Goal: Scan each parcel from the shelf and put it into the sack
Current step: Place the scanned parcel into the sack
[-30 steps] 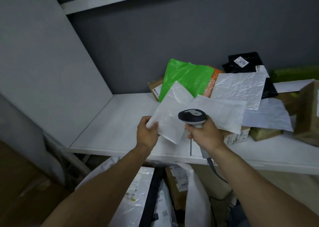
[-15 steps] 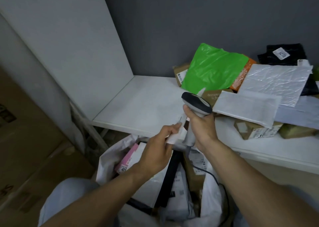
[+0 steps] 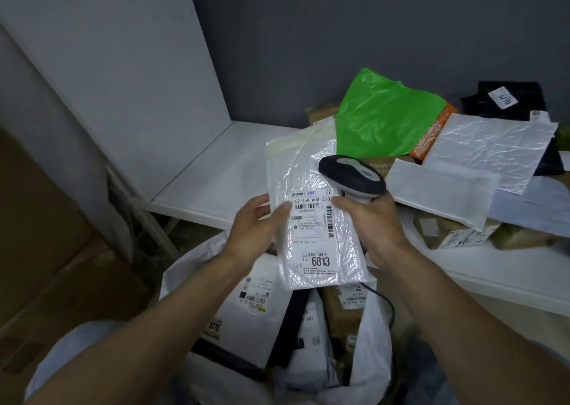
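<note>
White crinkled plastic wraps the parcel (image 3: 320, 219), which we hold label-up above the open sack (image 3: 188, 266), just in front of the shelf (image 3: 216, 182). Our left hand (image 3: 256, 229) grips its left edge, thumb on the label, while our right hand (image 3: 373, 219) is curled round the handle of the scanner (image 3: 351, 176), one fingertip seemingly touching the parcel's right edge.

White shelf (image 3: 216, 170) — flat board, grey side panel (image 3: 138, 81) at left end. Right part carries heap of overlapping parcels. Small cardboard box (image 3: 453, 235) sits directly on board near front edge, flat white envelope (image 3: 441, 195) across its top. Behind — green mailer (image 3: 385, 118), orange packet (image 3: 431, 136), crinkled white mailer (image 3: 490, 145), black parcel (image 3: 505, 99) against back wall.
</note>
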